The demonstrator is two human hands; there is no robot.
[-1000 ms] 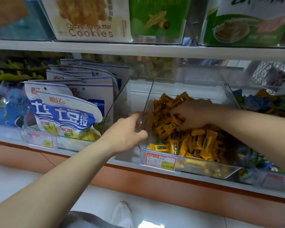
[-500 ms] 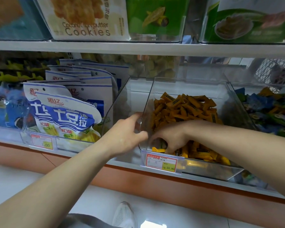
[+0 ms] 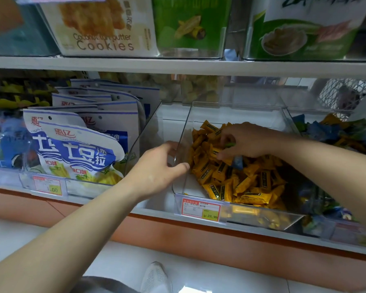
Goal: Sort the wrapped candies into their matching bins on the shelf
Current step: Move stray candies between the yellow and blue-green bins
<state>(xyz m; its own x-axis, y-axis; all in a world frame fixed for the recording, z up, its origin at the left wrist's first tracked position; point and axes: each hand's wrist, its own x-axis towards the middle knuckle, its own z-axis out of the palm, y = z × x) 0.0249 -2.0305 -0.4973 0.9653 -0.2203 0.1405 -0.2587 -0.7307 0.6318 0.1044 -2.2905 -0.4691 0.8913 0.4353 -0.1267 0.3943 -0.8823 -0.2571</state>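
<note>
A clear plastic bin (image 3: pixel 237 108) on the lower shelf holds a heap of yellow wrapped candies (image 3: pixel 247 182). My left hand (image 3: pixel 159 170) grips the bin's left wall near the front, thumb inside. Over the middle of the heap, my right hand (image 3: pixel 247 140) has its fingers curled down and pinches a green-wrapped candy (image 3: pixel 229 144). Just below that hand a blue-wrapped candy (image 3: pixel 238 161) lies among the yellow ones. To the right, another clear bin (image 3: pixel 292 123) holds mixed blue, green and yellow candies (image 3: pixel 330 132).
Blue-and-white snack bags (image 3: pixel 78 149) stand in the bin to the left. A red and yellow price tag (image 3: pixel 200 208) sits on the candy bin's front lip. Cookie and green snack packs (image 3: pixel 106 26) fill the upper shelf. My white shoe (image 3: pixel 154 278) shows on the floor.
My right hand moved from the bin's front left corner back up to the middle of the heap and now pinches a green candy. The left hand has stayed on the bin wall.
</note>
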